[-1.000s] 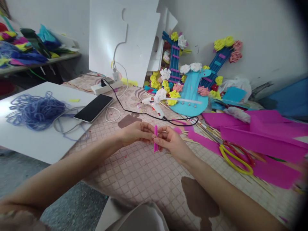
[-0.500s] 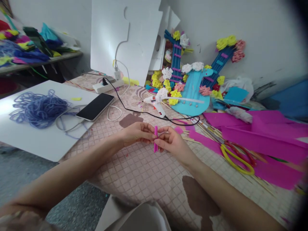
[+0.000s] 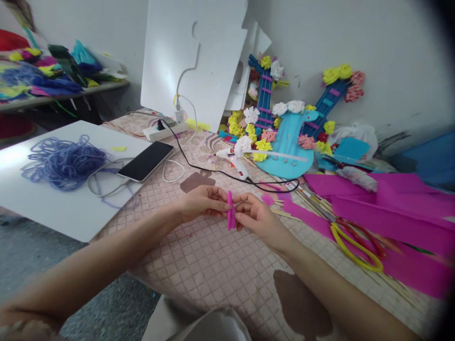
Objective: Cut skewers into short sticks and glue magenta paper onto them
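Observation:
A small rolled strip of magenta crepe paper (image 3: 231,218) stands upright between my fingertips, above the tablecloth. My left hand (image 3: 206,201) pinches its left side with thumb and fingers. From the right, my right hand (image 3: 254,213) grips the strip's other edge, fingers curled. The strip's middle is partly covered by my fingers. Beyond the hands lies a white hot glue gun (image 3: 232,161) with a small red light showing. Red and yellow handled scissors (image 3: 357,241) rest to the right, on magenta paper sheets (image 3: 391,215).
Left of my hands are a black-screened phone (image 3: 146,161) and blue-purple yarn (image 3: 67,161) on a white board (image 3: 76,218). A black cord (image 3: 209,169) runs from the power strip (image 3: 165,131). Paper-flower guitars (image 3: 286,142) lean at the back. Thin sticks (image 3: 313,194) lie on the right.
The view has shifted slightly, so the scene sits a little lower and further right. Both hands still hold the magenta strip, which now looks a bit wider and more opened at its lower end.

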A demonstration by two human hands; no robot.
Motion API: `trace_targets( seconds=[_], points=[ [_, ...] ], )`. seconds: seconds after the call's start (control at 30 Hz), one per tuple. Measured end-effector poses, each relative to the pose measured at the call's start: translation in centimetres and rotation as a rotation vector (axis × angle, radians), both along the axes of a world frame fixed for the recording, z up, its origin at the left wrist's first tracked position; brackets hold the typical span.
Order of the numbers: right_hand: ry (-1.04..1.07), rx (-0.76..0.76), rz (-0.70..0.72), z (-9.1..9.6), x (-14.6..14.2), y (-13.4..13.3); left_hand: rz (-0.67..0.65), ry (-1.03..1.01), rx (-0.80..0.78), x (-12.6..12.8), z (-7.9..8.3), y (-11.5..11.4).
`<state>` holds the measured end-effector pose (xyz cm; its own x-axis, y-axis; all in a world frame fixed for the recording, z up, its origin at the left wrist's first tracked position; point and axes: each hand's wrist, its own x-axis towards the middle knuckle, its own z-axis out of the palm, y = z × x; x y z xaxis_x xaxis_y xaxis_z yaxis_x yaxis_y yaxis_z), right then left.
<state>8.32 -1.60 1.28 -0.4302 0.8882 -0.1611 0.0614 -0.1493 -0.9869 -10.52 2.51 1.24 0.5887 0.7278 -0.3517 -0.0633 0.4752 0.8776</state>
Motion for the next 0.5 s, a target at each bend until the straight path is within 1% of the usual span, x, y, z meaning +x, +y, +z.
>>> trace_targets(
  seconds=[0.07, 0.1, 0.13, 0.23, 0.3, 0.37, 0.4, 0.5],
  points=[
    [-0.082, 0.06, 0.01, 0.3, 0.2, 0.3, 0.022, 0.006, 0.002, -0.3, 0.1, -0.1],
    [-0.155, 0.132, -0.01, 0.5, 0.5, 0.6, 0.038, 0.006, 0.004, -0.4, 0.1, -0.1],
    [-0.249, 0.237, -0.048, 0.7, 0.9, 1.1, 0.054, 0.006, 0.009, -0.7, 0.2, 0.0],
    [-0.561, 0.636, -0.215, 1.2, 2.3, 3.7, 0.097, 0.014, 0.032, -1.6, 0.2, 0.5],
    [-0.688, 0.802, -0.265, 1.2, 3.0, 6.2, 0.107, 0.007, 0.047, -2.3, 0.2, 1.0],
    [-0.776, 0.874, -0.25, 0.9, 3.3, 8.8, 0.11, -0.009, 0.051, -2.9, 0.2, 1.3],
    [-0.807, 0.878, -0.229, 0.7, 3.1, 10.0, 0.111, -0.011, 0.049, -3.1, 0.2, 1.4],
    [-0.846, 0.784, -0.101, 0.0, 2.0, 13.1, 0.124, 0.009, 0.037, -3.5, 0.4, 1.5]
  ],
)
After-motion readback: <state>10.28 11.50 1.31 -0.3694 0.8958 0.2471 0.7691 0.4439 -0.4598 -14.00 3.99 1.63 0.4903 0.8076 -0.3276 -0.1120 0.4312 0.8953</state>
